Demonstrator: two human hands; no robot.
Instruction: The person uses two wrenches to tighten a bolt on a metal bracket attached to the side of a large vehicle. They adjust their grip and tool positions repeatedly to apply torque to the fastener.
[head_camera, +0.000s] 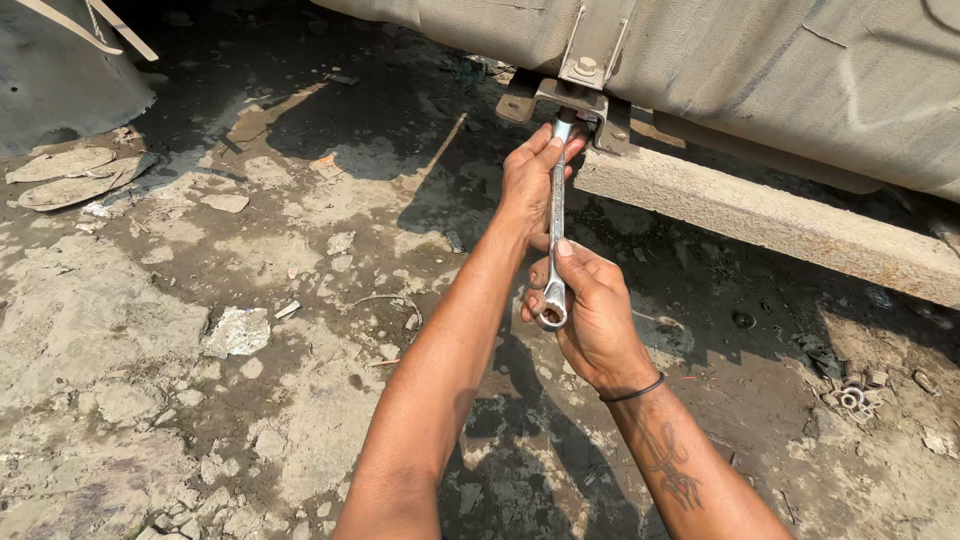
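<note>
A long, silvery steel combination wrench (556, 225) stands nearly upright just right of the frame's centre. Its ring end, a closed loop, is lowest, near the middle of the frame. Its upper end sits under a grey, dusty metal bracket (557, 97) at the top centre, fixed to a grey tank by a plate with a hex bolt (587, 66).

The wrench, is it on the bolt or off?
On, it seems: the wrench has its top end under the bracket, though fingers hide the exact fit.
</note>
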